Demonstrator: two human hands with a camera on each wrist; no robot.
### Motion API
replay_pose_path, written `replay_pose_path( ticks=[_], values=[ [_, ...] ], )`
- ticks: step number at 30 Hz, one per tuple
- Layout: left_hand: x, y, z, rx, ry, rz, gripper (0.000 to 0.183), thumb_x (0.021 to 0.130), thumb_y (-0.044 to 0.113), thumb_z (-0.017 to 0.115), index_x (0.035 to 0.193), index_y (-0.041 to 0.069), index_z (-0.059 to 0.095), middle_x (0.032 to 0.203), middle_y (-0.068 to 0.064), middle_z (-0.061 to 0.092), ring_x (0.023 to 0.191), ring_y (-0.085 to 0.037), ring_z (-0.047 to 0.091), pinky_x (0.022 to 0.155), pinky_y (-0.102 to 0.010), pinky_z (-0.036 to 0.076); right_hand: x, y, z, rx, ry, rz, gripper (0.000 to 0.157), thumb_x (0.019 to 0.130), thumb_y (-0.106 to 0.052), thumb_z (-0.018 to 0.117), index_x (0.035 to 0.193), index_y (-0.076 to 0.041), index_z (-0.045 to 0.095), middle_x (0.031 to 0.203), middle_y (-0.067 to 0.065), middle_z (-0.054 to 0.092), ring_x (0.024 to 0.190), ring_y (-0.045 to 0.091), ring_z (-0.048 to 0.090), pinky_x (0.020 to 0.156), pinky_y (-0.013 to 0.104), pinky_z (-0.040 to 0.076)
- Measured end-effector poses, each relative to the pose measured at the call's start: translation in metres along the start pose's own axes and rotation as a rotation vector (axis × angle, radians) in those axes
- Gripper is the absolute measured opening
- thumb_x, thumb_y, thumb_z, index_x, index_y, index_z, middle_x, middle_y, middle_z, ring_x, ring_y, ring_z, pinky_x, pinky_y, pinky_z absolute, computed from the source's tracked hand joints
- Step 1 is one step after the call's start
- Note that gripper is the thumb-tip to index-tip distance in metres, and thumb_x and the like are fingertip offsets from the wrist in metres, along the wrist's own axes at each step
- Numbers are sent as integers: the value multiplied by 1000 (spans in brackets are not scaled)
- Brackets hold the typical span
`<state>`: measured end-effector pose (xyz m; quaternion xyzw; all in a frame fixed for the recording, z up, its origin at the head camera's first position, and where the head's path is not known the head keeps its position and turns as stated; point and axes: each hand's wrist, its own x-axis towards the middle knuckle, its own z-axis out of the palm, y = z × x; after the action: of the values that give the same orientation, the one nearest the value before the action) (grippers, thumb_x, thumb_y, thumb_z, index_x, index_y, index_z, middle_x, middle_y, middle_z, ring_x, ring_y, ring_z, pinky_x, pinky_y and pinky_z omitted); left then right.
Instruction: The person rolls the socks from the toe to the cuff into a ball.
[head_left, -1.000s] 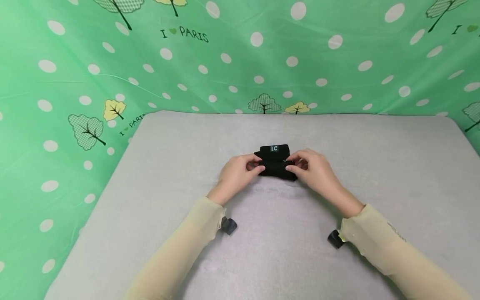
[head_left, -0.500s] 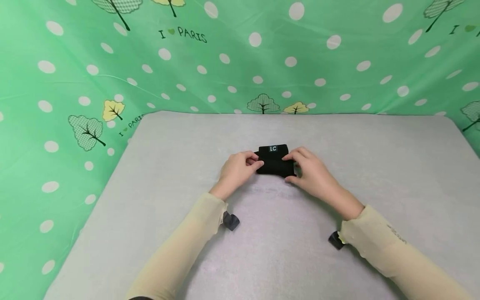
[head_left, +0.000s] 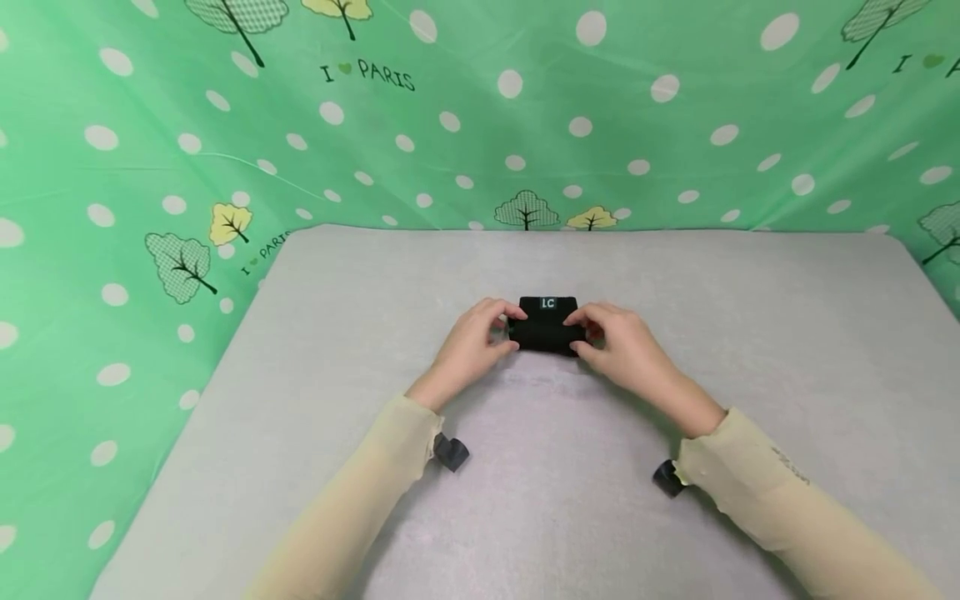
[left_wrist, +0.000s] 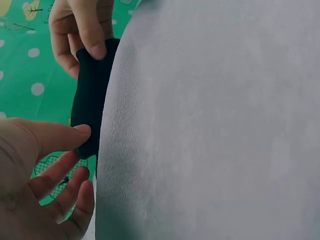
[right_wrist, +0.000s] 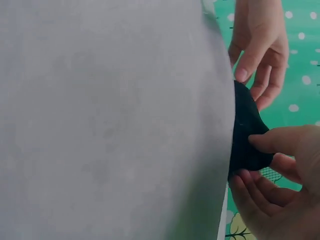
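Observation:
A black folded cloth [head_left: 547, 332] with a small light-lettered label on its far part lies on the table between my two hands. My left hand [head_left: 477, 337] holds its left end, thumb at the near edge and fingers at the far side. At the right end, my right hand [head_left: 621, 340] grips the cloth between thumb and fingers. In the left wrist view, the left thumb presses on the dark cloth [left_wrist: 92, 95] while the other fingers spread below it. The right wrist view has the right thumb on the cloth [right_wrist: 247, 125], with fingers curled beneath.
The grey table [head_left: 555, 500] extends around the hands on all sides. Behind it and at the left hangs a green curtain [head_left: 450, 117] with white dots and tree prints. A small black device [head_left: 452, 452] sits at each sleeve cuff.
The cloth's two parts have come together, and the gap between them has closed. My left hand has shifted its fingers to span the left end; my right hand has re-gripped the right end.

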<state>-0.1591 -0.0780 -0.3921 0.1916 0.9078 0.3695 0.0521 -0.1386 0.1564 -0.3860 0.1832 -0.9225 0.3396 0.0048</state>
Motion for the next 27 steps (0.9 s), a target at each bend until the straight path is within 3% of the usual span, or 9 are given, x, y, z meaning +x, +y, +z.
replay_pose_path(
  ticks=[5,8,13,19,23,27],
  values=[
    [-3,0,-1,54,-7,73,36,84,9,79,118,14,66,126,-6,63,118,-25,58,105,-39,46,1,0,-3,126,-100,114,22,93,-9,67,114,-3,69,100,14,71,86,22,63,78,34,52],
    [-3,1,0,122,-2,85,35,85,14,79,118,16,67,127,-4,64,119,-27,56,107,-41,43,2,0,-4,149,-123,157,23,94,-12,65,116,-4,69,103,15,71,89,22,64,79,33,51],
    [1,2,0,217,5,9,33,89,27,76,121,24,70,129,3,67,114,-25,58,102,-39,47,4,1,-2,126,-43,89,24,94,-12,68,116,-5,68,111,13,66,98,27,63,86,41,55],
    [9,7,-1,259,-11,-87,30,93,34,70,122,29,70,130,6,68,113,-23,60,98,-40,50,4,2,3,5,18,-34,38,82,-20,83,115,-9,67,115,10,63,101,28,62,87,44,55],
    [17,11,-1,266,-13,-127,27,96,36,66,122,29,71,126,7,70,113,-22,60,96,-42,50,8,4,3,-54,31,-40,37,83,-17,82,115,-6,68,116,12,64,101,30,64,87,45,53],
    [27,12,1,279,-17,-172,28,98,37,63,121,26,71,123,4,71,113,-24,60,94,-43,51,15,5,1,-88,6,15,32,90,-20,74,117,-4,70,119,16,66,106,33,63,90,49,51]
  ],
)
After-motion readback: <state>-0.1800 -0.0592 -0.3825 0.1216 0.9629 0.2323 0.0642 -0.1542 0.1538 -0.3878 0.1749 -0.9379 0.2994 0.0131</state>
